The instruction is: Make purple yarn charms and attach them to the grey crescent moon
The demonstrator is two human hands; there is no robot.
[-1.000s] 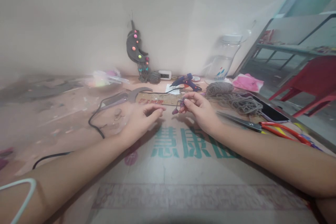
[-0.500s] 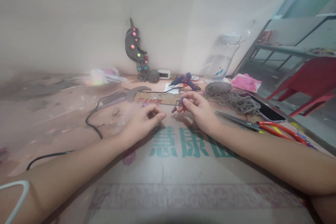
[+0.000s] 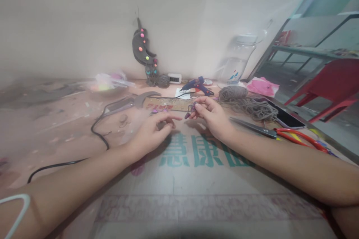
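We are pinching a small purple bead piece (image 3: 188,112) between the thumb and fingertips of our right hand (image 3: 213,116), just in front of the glue gun (image 3: 196,85). Our left hand (image 3: 153,134) is lying in front of the glue gun and to its left. Its fingers are loosened and stretched out, gripping nothing, and its index finger is pointing at the bead piece and stopping just short of it. Both forearms are resting on a printed cardboard sheet (image 3: 196,183) spreading toward us from the glue gun. A heap of grey yarn (image 3: 246,102) is sitting just right of the glue gun, with red-handled scissors (image 3: 280,133) lying farther right and nearer us. A black cable (image 3: 98,136) is trailing away to the glue gun's left.
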